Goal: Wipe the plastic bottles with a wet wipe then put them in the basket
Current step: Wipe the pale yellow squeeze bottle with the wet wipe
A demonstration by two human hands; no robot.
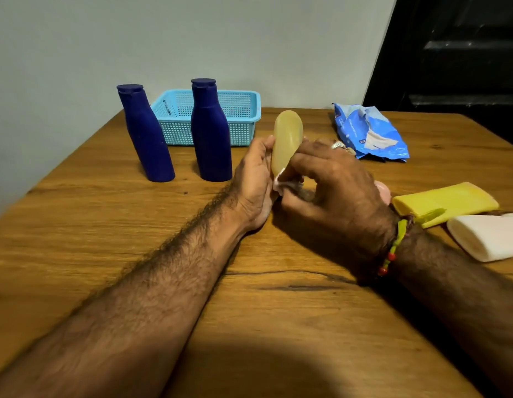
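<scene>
My left hand (pixel 253 179) grips a small translucent amber bottle (pixel 286 136) from its left side, holding it upright above the table. My right hand (pixel 332 179) presses a white wet wipe (pixel 281 183) against the bottle's lower part, fingers curled round the wipe. Two dark blue bottles (pixel 146 133) (pixel 210 130) stand upright in front of a light blue mesh basket (pixel 243 110), which looks empty. A yellow bottle (pixel 442 201) and a white bottle (pixel 488 237) lie on their sides at the right.
A crumpled blue wet-wipe pack (pixel 370 132) lies at the back right of the wooden table (pixel 249 311). A pale wall runs behind the basket. A dark doorway or furniture stands at the far right. A pink object peeks out behind my right hand.
</scene>
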